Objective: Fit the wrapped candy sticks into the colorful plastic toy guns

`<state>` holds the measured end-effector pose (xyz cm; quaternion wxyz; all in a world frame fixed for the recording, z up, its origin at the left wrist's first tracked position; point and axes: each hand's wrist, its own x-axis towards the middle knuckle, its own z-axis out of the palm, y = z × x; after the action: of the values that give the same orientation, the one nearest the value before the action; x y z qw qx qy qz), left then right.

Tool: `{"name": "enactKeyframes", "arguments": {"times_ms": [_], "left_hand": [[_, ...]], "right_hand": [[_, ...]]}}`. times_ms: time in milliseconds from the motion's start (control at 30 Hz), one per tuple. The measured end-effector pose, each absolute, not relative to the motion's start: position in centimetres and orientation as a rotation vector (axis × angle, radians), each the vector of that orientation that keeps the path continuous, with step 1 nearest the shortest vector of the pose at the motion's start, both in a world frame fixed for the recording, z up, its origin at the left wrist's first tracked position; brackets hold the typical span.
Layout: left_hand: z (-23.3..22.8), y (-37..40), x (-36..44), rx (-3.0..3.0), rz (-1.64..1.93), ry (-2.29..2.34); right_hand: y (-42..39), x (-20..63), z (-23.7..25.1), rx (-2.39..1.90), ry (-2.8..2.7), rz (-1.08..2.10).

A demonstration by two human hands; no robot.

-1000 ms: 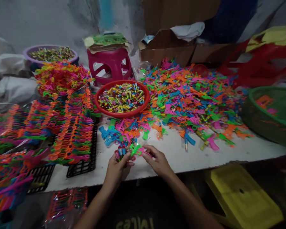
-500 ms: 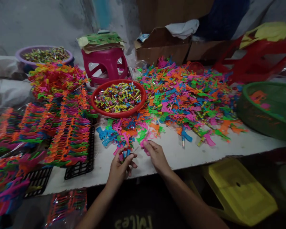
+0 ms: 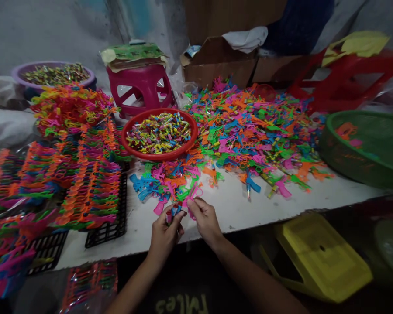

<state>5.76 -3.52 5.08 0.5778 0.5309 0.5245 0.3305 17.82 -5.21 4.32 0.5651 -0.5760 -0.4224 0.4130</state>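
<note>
My left hand (image 3: pixel 163 233) is closed around a small bunch of coloured plastic tubes (image 3: pixel 173 211) at the white table's front edge. Close beside it, my right hand (image 3: pixel 205 220) pinches a pink plastic toy piece (image 3: pixel 192 198) between thumb and fingers. Just beyond both hands lies a small heap of blue, pink and green toy pieces (image 3: pixel 165 181). Behind that heap stands a red bowl (image 3: pixel 183 149) filled with small coloured tubes.
A big pile of coloured toy pieces (image 3: pixel 252 126) covers the table's right middle. Stacked rows of pieces on black trays (image 3: pixel 108 229) fill the left. A green basket (image 3: pixel 356 161) is at right, a pink stool (image 3: pixel 140 85) and purple bowl (image 3: pixel 22 72) behind, a yellow stool (image 3: pixel 317 255) below.
The green piece held a second ago is gone from my hands; my right hand went to the small heap and came back with a pink piece. The view shifted slightly right.
</note>
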Motion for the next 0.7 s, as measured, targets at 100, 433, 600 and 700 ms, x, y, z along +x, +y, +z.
{"name": "enactKeyframes", "arguments": {"times_ms": [100,433,600,700], "left_hand": [[4.7,-3.4,5.5,1.324,0.790,1.222],[3.9,-3.6,5.4,1.353,0.789,1.177],[3.8,-4.1,5.6,1.379,0.781,1.131],[3.7,-3.9,6.0,1.329,0.731,1.095]], "right_hand": [[-5.4,17.7,4.5,-1.378,-1.005,0.934],[-5.7,17.9,4.2,-1.399,-0.981,0.930],[-6.2,16.3,3.0,-1.425,-0.867,0.850],[-5.9,16.1,2.9,-1.464,-0.892,0.798]]}}
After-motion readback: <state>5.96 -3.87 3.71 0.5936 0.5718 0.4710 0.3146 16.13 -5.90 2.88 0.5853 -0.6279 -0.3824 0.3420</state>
